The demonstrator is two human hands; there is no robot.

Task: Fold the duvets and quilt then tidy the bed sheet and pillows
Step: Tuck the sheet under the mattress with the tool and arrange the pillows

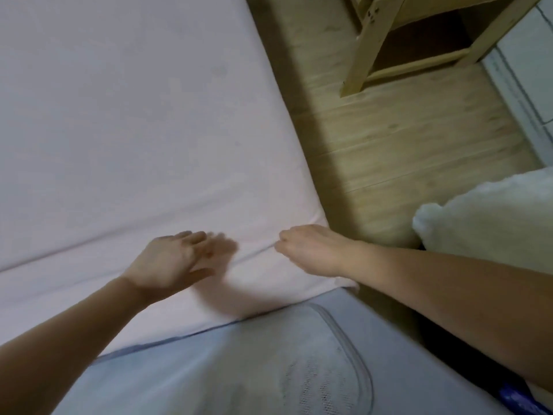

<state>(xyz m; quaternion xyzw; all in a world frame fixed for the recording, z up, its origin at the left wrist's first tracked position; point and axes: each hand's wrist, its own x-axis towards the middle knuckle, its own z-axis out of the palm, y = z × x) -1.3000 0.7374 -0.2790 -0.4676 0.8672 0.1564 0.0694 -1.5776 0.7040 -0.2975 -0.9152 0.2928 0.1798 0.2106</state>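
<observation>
Pink cotton bed sheet point(134, 130) was pinched into a small ridge by the right hand point(311, 250), whose fingers were curled tight on the fabric near the mattress corner. Just beside it, the left hand point(173, 262) lay over the sheet with fingers straight and spread, holding nothing; its fingertips were blurred, so contact with the cloth could not be told. That sheet covered most of the bed, smooth apart from a long crease running out from the pinch. Its near edge lay over a pale blue mattress pad point(269, 369) with grey piping. Beyond the bed's edge were a wooden floor point(404, 145), a light wooden stool point(374, 40) and a white fluffy pillow point(493, 217).
</observation>
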